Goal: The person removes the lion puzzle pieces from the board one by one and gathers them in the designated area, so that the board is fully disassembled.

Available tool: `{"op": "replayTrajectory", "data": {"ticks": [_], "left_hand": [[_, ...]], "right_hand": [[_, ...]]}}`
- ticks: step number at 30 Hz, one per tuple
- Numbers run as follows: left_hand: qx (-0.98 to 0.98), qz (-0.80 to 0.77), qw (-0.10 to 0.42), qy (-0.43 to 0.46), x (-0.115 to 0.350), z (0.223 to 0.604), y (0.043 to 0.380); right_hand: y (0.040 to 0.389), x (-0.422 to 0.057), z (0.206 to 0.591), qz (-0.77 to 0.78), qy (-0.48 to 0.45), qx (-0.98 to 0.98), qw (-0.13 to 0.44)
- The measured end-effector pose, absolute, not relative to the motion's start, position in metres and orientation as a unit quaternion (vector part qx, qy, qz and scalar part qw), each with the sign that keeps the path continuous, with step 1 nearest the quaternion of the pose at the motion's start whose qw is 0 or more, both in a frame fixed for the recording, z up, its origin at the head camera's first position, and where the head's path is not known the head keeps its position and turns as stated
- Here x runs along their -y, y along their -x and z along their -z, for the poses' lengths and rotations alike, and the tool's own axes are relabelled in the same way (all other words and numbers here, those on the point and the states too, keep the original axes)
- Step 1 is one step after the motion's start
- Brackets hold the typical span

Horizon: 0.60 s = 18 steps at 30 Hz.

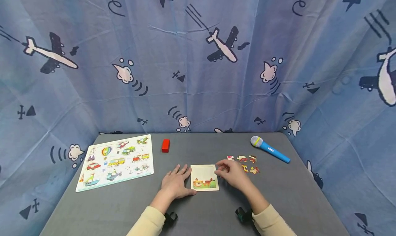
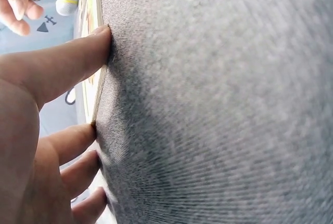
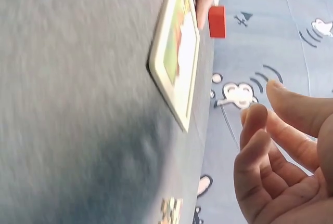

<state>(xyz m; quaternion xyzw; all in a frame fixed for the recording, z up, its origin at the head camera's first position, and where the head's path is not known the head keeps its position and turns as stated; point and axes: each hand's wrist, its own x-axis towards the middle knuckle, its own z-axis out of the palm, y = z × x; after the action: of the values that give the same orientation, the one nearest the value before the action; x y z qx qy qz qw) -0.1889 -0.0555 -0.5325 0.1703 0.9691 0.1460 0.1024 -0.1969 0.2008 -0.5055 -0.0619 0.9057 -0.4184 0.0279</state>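
A small square wooden puzzle tray lies on the table, with picture pieces filling its lower part and bare pale wood above. My left hand rests flat at its left side. The thumb and index finger touch the tray's edge in the left wrist view. At the tray's right edge hovers my right hand, fingers loosely curled and the thumb apart from them. In the right wrist view, nothing shows between its fingertips. Several loose jigsaw pieces lie just beyond the right hand, partly hidden by it.
A large vehicle picture board lies at the left of the grey table. Near the back stands a red block. A blue toy microphone lies at the back right. A patterned blue curtain hangs behind the table.
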Motion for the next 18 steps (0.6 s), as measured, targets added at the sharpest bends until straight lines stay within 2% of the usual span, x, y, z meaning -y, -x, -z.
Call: {"op": "replayTrajectory", "data": {"ticks": [18], "left_hand": [[-0.970, -0.149, 0.104, -0.163, 0.055, 0.537, 0.190]], "right_hand": [[0.194, -0.165, 0.521, 0.419, 0.142, -0.895, 0.056]]}}
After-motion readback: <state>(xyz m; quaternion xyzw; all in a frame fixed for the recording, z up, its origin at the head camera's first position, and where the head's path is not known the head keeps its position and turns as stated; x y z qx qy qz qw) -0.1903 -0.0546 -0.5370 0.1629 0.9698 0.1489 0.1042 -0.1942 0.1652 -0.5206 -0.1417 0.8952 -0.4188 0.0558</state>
